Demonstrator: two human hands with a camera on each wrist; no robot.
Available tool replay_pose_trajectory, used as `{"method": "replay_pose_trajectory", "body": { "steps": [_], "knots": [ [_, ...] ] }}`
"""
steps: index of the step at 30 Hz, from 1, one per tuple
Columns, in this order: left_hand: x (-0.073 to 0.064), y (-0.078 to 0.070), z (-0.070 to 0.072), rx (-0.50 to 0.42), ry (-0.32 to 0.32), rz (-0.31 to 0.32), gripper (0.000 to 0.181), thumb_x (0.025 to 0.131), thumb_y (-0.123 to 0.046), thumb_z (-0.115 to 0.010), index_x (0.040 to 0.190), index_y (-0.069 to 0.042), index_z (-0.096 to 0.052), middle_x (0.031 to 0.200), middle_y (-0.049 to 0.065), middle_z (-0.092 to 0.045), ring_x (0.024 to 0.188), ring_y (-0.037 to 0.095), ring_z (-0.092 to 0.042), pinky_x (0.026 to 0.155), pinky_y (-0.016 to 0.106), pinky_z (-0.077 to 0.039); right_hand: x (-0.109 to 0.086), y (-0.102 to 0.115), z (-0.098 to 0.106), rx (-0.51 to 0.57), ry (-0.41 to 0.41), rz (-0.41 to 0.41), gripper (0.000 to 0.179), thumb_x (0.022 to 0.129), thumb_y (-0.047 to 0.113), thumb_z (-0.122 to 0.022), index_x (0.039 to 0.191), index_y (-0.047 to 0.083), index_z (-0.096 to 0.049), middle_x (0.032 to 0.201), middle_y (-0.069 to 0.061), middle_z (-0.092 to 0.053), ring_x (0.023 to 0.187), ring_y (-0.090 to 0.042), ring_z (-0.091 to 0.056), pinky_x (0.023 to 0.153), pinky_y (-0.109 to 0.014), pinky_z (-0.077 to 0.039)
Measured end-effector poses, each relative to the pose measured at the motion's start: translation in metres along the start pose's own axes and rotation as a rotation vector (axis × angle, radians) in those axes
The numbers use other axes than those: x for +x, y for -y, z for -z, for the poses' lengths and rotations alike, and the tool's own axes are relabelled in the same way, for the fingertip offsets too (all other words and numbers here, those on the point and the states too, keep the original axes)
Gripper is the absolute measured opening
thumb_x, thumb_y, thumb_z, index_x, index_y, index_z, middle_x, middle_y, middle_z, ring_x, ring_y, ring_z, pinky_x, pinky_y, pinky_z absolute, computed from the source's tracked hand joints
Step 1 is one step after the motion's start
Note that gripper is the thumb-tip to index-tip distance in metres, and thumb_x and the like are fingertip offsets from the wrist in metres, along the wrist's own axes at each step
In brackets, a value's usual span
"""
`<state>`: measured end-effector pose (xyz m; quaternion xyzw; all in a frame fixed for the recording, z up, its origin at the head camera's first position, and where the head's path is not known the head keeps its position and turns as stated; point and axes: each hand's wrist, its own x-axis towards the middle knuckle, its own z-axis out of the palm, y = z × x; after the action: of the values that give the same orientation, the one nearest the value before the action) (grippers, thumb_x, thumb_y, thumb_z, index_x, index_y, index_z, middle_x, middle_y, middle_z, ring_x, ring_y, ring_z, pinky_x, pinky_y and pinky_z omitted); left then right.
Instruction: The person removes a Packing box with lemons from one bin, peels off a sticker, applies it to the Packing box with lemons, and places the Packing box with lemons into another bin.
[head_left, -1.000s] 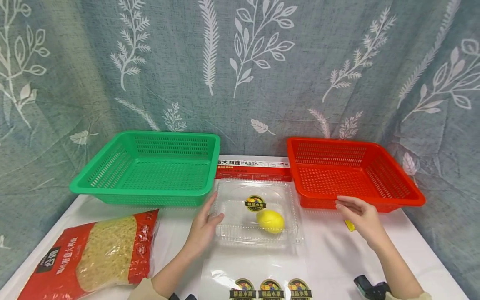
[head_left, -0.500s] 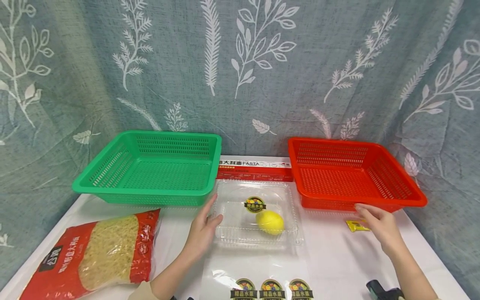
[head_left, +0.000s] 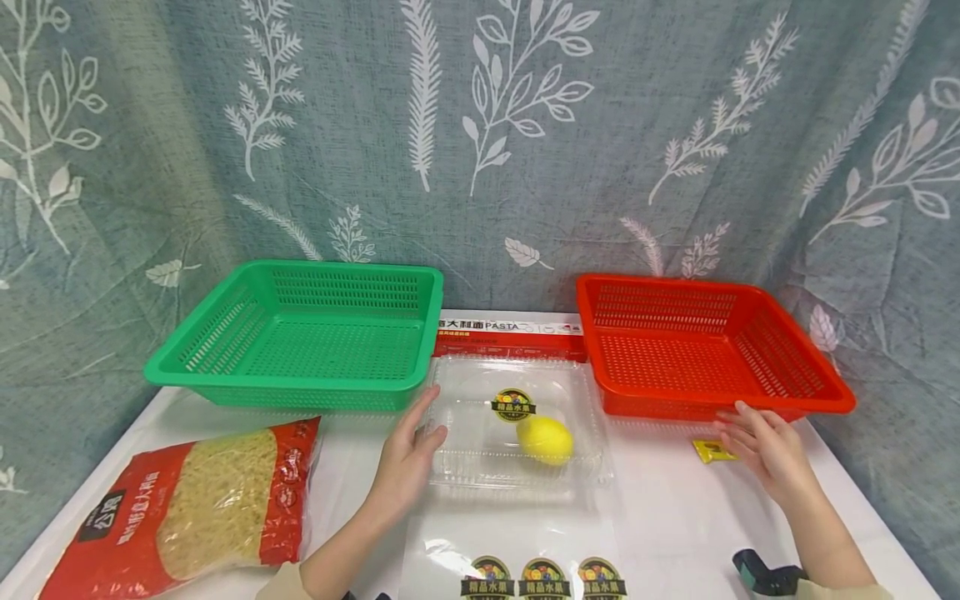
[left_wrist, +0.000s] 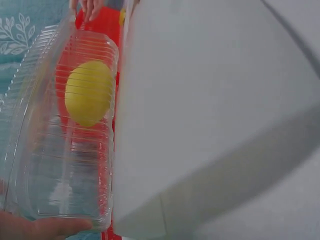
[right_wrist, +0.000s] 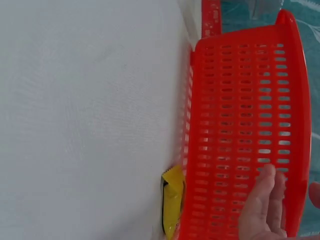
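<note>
My left hand (head_left: 407,462) rests along the left side of a clear plastic clamshell box (head_left: 472,417), fingers and thumb fairly straight. Inside the box, toward its front right, lies a lemon (head_left: 545,440). A round-topped fruit sticker (head_left: 513,405) shows on the box. In the left wrist view the thumb (left_wrist: 62,226) lies against one end of the box. At the front wall of the red basket (head_left: 675,407) is my right hand (head_left: 768,454), its fingers extended. The right wrist view has its fingers (right_wrist: 262,192) over the slotted wall, holding nothing.
A small yellow packet (head_left: 712,451) lies just before the red basket. To the left stand a green basket (head_left: 285,385) and a red pasta bag (head_left: 217,500). Behind the box is a red-and-white pasta box (head_left: 510,333). A sheet of stickers (head_left: 540,542) lies in front.
My right hand has moved right along the red basket's front, uncovering the yellow packet, and its fingers have spread. The clear box with the lemon has shifted slightly right; my left hand stays beside it.
</note>
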<state>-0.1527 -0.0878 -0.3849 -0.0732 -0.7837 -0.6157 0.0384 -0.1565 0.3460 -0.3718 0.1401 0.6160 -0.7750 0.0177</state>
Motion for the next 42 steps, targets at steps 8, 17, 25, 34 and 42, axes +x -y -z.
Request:
{"method": "replay_pose_trajectory", "body": {
  "steps": [8, 17, 25, 34, 42],
  "knots": [
    [-0.002, -0.007, 0.001, -0.006, -0.004, 0.006, 0.052, 0.091, -0.004, -0.048, 0.141, -0.007, -0.033, 0.147, 0.014, -0.024, 0.135, 0.031, -0.019, 0.106, 0.049, -0.021, 0.006, 0.001, 0.001, 0.284, 0.093, -0.027, 0.031, 0.093, 0.018, -0.052, 0.113, 0.011, -0.029, 0.09, -0.002, -0.066, 0.085, -0.018, -0.066, 0.081, -0.029, -0.05],
    [-0.008, -0.016, 0.002, -0.028, -0.013, 0.011, 0.054, 0.091, -0.004, -0.049, 0.141, -0.012, -0.033, 0.148, 0.01, -0.024, 0.131, 0.036, -0.027, 0.105, 0.049, -0.025, 0.008, 0.006, 0.003, 0.444, 0.206, -0.045, 0.012, 0.095, 0.013, -0.046, 0.094, 0.006, -0.056, 0.092, -0.011, -0.066, 0.086, -0.025, -0.066, 0.08, -0.03, -0.05],
    [-0.011, -0.022, 0.003, -0.051, -0.004, 0.004, 0.053, 0.09, -0.001, -0.049, 0.14, -0.011, -0.035, 0.148, 0.011, -0.023, 0.126, 0.041, -0.033, 0.103, 0.049, -0.028, 0.011, 0.006, 0.007, 0.449, 0.218, -0.043, 0.017, 0.095, 0.013, -0.046, 0.093, 0.007, -0.062, 0.094, -0.011, -0.066, 0.088, -0.024, -0.066, 0.082, -0.029, -0.05],
    [-0.018, -0.03, 0.007, -0.033, 0.0, 0.012, 0.052, 0.09, -0.002, -0.049, 0.139, -0.012, -0.037, 0.147, 0.011, -0.026, 0.132, 0.033, -0.026, 0.103, 0.051, -0.027, 0.013, 0.005, 0.008, 0.445, 0.204, -0.028, 0.02, 0.096, 0.011, -0.045, 0.091, 0.006, -0.063, 0.092, -0.012, -0.066, 0.086, -0.025, -0.066, 0.079, -0.03, -0.051],
    [-0.024, -0.043, 0.013, -0.047, 0.028, 0.015, 0.053, 0.092, -0.005, -0.049, 0.141, -0.015, -0.034, 0.149, 0.008, -0.023, 0.127, 0.039, -0.033, 0.102, 0.051, -0.029, 0.012, 0.006, 0.007, 0.448, 0.207, -0.031, 0.019, 0.095, 0.012, -0.046, 0.09, 0.005, -0.063, 0.09, -0.013, -0.067, 0.086, -0.025, -0.066, 0.078, -0.03, -0.051]
  ]
}}
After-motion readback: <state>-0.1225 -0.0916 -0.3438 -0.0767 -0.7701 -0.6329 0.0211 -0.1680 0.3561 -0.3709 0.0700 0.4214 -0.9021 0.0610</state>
